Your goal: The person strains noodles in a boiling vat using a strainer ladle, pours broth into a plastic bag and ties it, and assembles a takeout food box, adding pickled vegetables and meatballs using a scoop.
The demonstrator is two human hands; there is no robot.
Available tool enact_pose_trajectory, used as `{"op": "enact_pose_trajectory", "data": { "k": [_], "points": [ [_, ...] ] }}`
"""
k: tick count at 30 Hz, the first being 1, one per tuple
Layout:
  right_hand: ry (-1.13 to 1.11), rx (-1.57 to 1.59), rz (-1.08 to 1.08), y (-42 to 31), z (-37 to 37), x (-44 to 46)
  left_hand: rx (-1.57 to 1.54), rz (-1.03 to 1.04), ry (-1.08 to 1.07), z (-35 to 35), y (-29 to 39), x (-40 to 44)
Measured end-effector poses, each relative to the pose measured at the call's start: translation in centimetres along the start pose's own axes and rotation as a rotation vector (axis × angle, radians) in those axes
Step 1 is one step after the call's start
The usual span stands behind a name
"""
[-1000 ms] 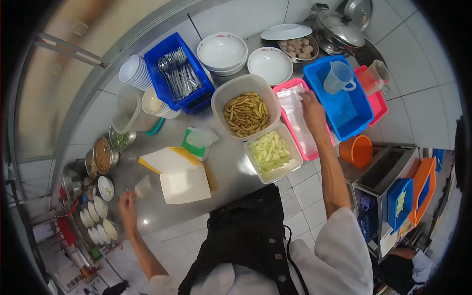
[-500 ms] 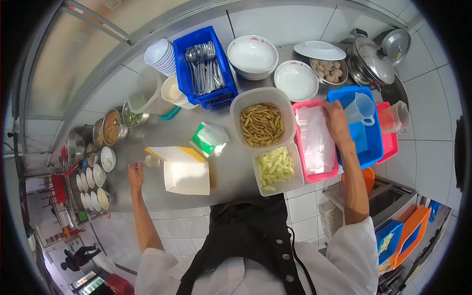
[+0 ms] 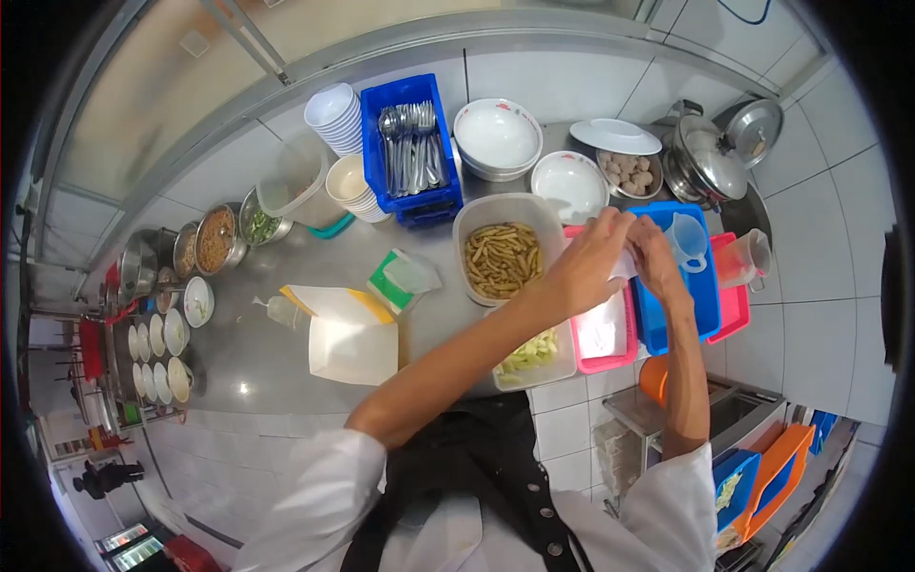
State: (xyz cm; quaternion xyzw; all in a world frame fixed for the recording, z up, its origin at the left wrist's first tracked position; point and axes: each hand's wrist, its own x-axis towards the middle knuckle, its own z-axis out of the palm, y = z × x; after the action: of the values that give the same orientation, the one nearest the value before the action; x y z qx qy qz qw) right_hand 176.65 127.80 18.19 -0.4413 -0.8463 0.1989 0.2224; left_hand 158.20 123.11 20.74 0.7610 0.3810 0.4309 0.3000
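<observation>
Both my hands are together above the pink tray [image 3: 632, 355] on the right. My left hand [image 3: 593, 267] reaches across my body, fingers closed at the edge of a thin white plastic bag [image 3: 622, 267]. My right hand [image 3: 658, 259] pinches the same bag from the other side. More thin white plastic [image 3: 602, 329] lies in the tray below. Left of the tray are a tub of brown finger-shaped pieces [image 3: 502, 260] and a tub of pale green cut vegetables [image 3: 530, 353]. An open paper takeaway box [image 3: 353, 351] stands on the steel counter.
A small clear bag [image 3: 283, 312] and a green-white packet [image 3: 402, 279] lie near the box. Behind are a blue cutlery basket [image 3: 405, 91], white bowls [image 3: 498, 133] and a meatball bowl [image 3: 629, 173]. A blue tray [image 3: 705, 310] with a jug [image 3: 686, 243] stands at right.
My left hand has left the small clear bag's side and crossed over to the pink tray. My right hand has lifted a thin white plastic bag from the tray. The view has shifted slightly.
</observation>
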Motion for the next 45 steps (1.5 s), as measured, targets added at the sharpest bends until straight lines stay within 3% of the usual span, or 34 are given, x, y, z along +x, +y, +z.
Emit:
{"op": "enact_pose_trajectory", "data": {
  "k": [2,4,6,8,10,11,13,16,18,19,20,21,22,23,24,26,27,28,29,30,31,32,35,37,39,43,45],
  "points": [
    [0.124,-0.068,-0.146,0.1,-0.3,-0.6,0.118,-0.004,0.018,4.2,-3.9,1.6],
    [0.095,-0.084,-0.039,-0.7,-1.9,-1.5,0.027,-0.259,-0.145,6.2,-6.3,2.6],
    [0.247,0.002,0.162,-0.9,-2.3,-2.6,0.006,-0.298,-0.134,6.9,-6.6,2.1],
    [0.304,-0.077,0.126,-0.6,-2.6,-2.9,-0.009,-0.343,-0.12,7.3,-6.8,1.6],
    [0.601,-0.071,0.036,-0.7,-2.8,-2.7,0.084,-0.345,-0.194,7.5,-7.3,1.3],
    [0.6,-0.069,0.027,-1.0,-3.3,-2.7,0.088,-0.345,-0.186,7.8,-7.6,1.3],
    [0.664,0.039,0.361,-2.2,-4.5,-2.8,0.151,-0.332,-0.153,8.6,-8.0,1.2],
    [0.803,-0.145,0.339,-1.8,-6.0,-2.1,0.156,-0.355,-0.166,10.6,-10.2,1.0],
    [1.0,-0.408,0.08,-0.6,-7.8,-1.4,0.393,-0.159,-0.211,11.0,-10.4,0.7],
    [0.996,-0.353,0.237,1.4,-8.9,-2.0,0.277,-0.336,-0.066,12.1,-10.4,0.3],
    [0.989,-0.51,0.165,2.8,-10.0,-2.5,0.297,-0.202,0.094,14.3,-12.4,0.1],
    [0.892,-0.618,0.228,0.0,-11.3,-2.1,0.033,-0.265,-0.208,13.2,-12.5,1.5],
    [0.866,-0.281,0.26,-1.0,-12.3,-2.0,-0.129,-0.24,-0.32,10.4,-10.3,2.3],
    [0.866,-0.034,0.232,0.1,-12.3,-2.2,-0.227,0.056,-0.204,11.2,-11.4,2.2],
    [0.812,-0.234,0.284,-2.4,-11.9,-1.5,-0.19,0.093,-0.212,8.5,-8.6,2.6],
    [0.648,0.611,0.447,0.6,-11.0,-0.3,-0.384,0.016,-0.094,2.3,-2.6,2.8],
    [0.616,0.633,0.404,-1.6,-9.9,1.3,-0.424,-0.018,-0.028,1.0,-0.8,3.0],
    [0.432,0.408,0.342,-5.5,-9.2,1.0,-0.409,-0.012,0.004,1.6,-0.9,3.3],
    [0.265,0.18,0.268,-10.0,-8.5,0.7,-0.672,-0.006,0.02,1.8,-1.2,3.8],
    [0.245,0.271,0.187,-14.6,-7.9,1.3,-0.928,-0.003,0.029,1.1,-1.8,3.9],
    [0.254,0.391,0.17,-14.4,-7.5,1.7,-0.79,-0.051,0.012,-1.6,0.0,2.9],
    [0.252,0.516,0.159,-14.2,-6.8,1.8,-0.847,-0.027,-0.006,-3.0,0.4,2.1],
    [0.235,0.762,0.122,-17.7,-5.8,2.5,-0.584,0.022,0.124,-7.5,1.5,-3.1],
    [0.246,0.713,0.067,-20.6,-3.9,2.3,-0.263,-0.074,0.046,-11.7,2.7,-7.8],
    [0.224,0.607,-0.028,-23.8,-2.3,2.1,-0.074,0.035,0.125,-12.6,0.6,-12.2],
    [0.197,0.445,-0.126,-27.0,2.3,2.0,-0.715,-0.398,0.281,-15.7,0.3,-20.1],
    [0.233,0.662,0.104,-30.2,4.9,1.4,-0.835,-0.416,0.396,-16.2,-0.5,-23.8]
  ]
}}
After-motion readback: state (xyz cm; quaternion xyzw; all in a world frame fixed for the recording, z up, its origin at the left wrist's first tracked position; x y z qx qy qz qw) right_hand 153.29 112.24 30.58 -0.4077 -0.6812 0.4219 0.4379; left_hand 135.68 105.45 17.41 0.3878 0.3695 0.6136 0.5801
